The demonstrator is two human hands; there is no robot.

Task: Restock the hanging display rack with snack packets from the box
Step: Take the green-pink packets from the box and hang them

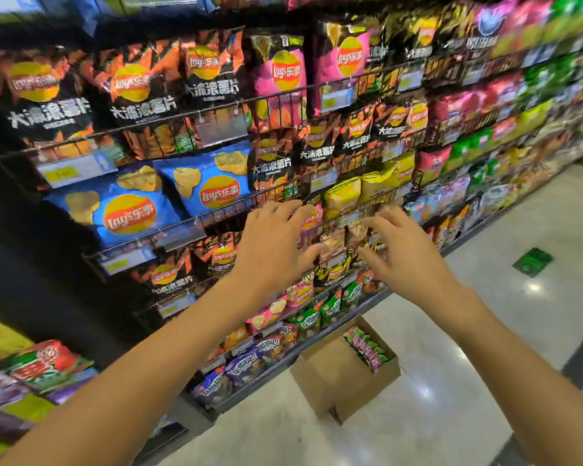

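Two hands, left hand (272, 245) and right hand (405, 247), grip spread, near wire rack (216, 216), perhaps touching glossy packets (337, 237).

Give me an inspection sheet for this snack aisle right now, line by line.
Surface: glossy tiled floor, green sticker.
Job's things: open cardboard box on floor, pink-green packets inside; wire display rack full of chip bags.
Clutter: nothing seen.
Grippers: left hand and right hand both empty, fingers spread, reaching toward small packets on the rack.
Cables: nothing seen.
Surroundings: snack shelving running down the aisle.
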